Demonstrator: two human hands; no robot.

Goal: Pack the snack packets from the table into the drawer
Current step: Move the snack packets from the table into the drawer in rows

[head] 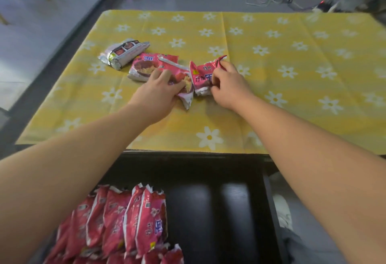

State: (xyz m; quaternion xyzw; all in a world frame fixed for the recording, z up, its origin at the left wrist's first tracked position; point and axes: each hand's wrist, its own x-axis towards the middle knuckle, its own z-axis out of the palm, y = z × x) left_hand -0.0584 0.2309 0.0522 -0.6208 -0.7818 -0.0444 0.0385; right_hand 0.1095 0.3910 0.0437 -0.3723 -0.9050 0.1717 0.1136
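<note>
Mid-table, your left hand (157, 94) closes on one pink packet (177, 75), your right hand (226, 85) on another (203, 75). Grip both bodies, not corners, then stand them beside the row (125, 222) in the drawer (219, 211).

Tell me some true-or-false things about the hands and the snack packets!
1. Both hands are on packets on the table. True: the left hand is on one pink packet, and the right hand has its grip on another.
2. The tablecloth is blue with stars. False: the tablecloth is yellow with white flowers.
3. The drawer already holds packets. True: a row of pink packets stands in the left part of the drawer.
4. The silver packet is in the drawer. False: the silver packet lies on the table, untouched.
5. The drawer is full. False: its right part is bare.
</note>
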